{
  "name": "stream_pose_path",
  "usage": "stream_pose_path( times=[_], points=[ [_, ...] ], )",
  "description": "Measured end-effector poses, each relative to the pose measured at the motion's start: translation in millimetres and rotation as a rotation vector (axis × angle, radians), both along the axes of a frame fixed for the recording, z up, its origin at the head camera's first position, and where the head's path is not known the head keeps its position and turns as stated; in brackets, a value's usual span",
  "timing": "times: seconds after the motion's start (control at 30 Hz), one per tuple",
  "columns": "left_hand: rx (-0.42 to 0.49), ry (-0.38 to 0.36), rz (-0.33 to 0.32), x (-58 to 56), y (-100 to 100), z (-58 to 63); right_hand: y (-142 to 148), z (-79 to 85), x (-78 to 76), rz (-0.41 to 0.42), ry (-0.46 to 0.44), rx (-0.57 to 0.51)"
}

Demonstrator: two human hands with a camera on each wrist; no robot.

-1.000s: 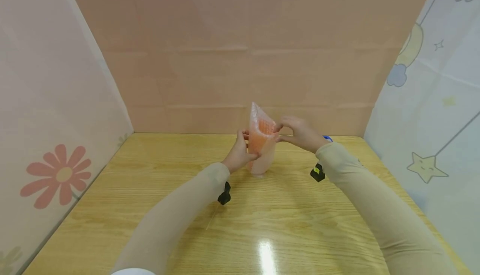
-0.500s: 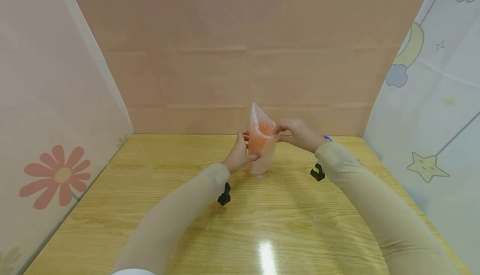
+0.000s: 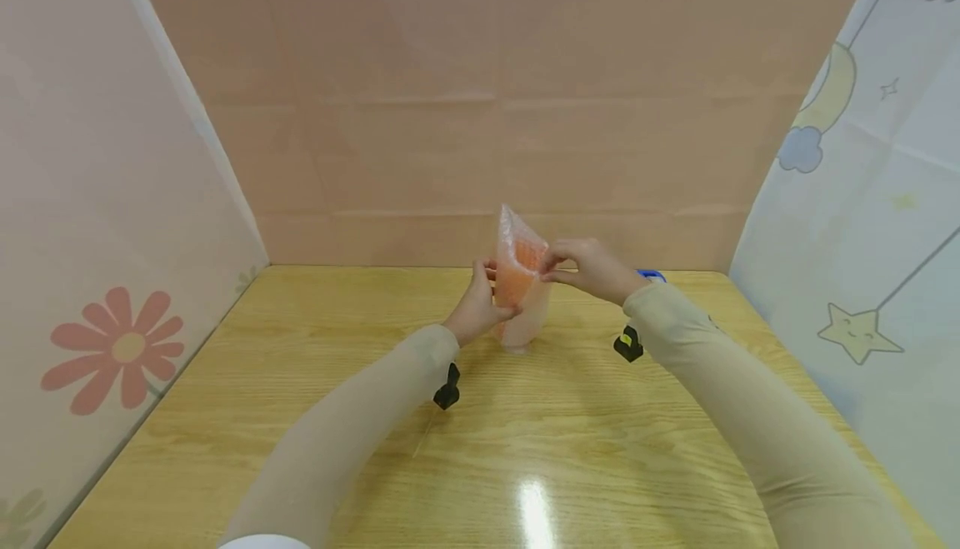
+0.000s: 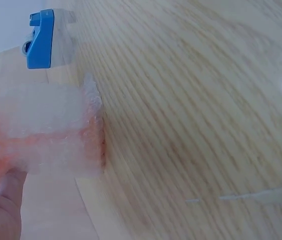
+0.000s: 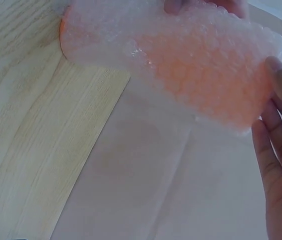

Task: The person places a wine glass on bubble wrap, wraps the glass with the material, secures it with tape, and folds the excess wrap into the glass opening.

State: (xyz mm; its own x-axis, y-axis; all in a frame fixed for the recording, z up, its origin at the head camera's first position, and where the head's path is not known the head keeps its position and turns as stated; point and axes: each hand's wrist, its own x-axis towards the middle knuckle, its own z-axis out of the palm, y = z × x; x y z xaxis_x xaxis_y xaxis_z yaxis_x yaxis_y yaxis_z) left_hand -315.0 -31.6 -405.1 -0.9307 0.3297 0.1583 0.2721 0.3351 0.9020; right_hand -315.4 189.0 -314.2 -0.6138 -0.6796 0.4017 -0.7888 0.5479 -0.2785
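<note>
A translucent bubble wrap bag (image 3: 534, 316) stands upright near the back of the table, its pointed upper edge rising at the left. Inside shows an orange object (image 5: 205, 85) of rounded shape; its kind is hidden by the wrap. My left hand (image 3: 477, 306) holds the bag from its left side, thumb in front and fingers behind. On the other side, my right hand (image 3: 592, 268) pinches the bag's upper right edge between thumb and fingers. In the right wrist view, those fingertips (image 5: 275, 67) touch the wrap's end. The bag's foot (image 4: 98, 130) meets the tabletop in the left wrist view.
A blue tape dispenser (image 4: 42, 40) sits on the wooden table (image 3: 337, 307) at the back right, mostly behind my right wrist in the head view. A pinkish backdrop (image 3: 420, 157) rises behind the table, with patterned cloth walls (image 3: 847, 224) at both sides.
My right hand has shifted slightly left, drawing the bag's upper right edge inward a little. My left hand keeps nearly the same hold. More of the blue dispenser shows in the head view.
</note>
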Motion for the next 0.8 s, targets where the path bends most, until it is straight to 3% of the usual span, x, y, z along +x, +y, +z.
stream_pose_path(
  times=[0.13, 0.23, 0.3, 0.43, 0.6, 0.7, 0.8],
  points=[
    [-0.019, -0.021, -0.024, -0.6, -5.3, 3.9, -3.1, 2.7, -0.1, -0.005, -0.036, 0.029],
    [-0.061, -0.062, -0.08, -1.5, -12.8, 13.3, -4.4, 3.2, 0.1, -0.008, -0.051, 0.041],
    [-0.125, -0.095, -0.136, -4.0, -20.2, 25.1, -4.7, 3.3, 0.7, -0.014, -0.06, 0.045],
    [-0.282, -0.124, -0.208, -11.3, -34.8, 62.3, -3.2, 3.5, 0.7, -0.02, -0.072, 0.037],
    [-0.37, -0.048, -0.18, -19.5, -40.2, 106.8, -0.7, 4.0, -1.3, -0.016, -0.064, 0.025],
    [-0.415, 0.033, -0.178, -22.0, -35.0, 119.1, 0.6, 3.8, -2.3, -0.015, -0.072, 0.024],
    [-0.452, 0.093, -0.211, -21.3, -28.0, 123.0, 1.4, 2.4, -3.5, -0.015, -0.08, 0.031]
  ],
)
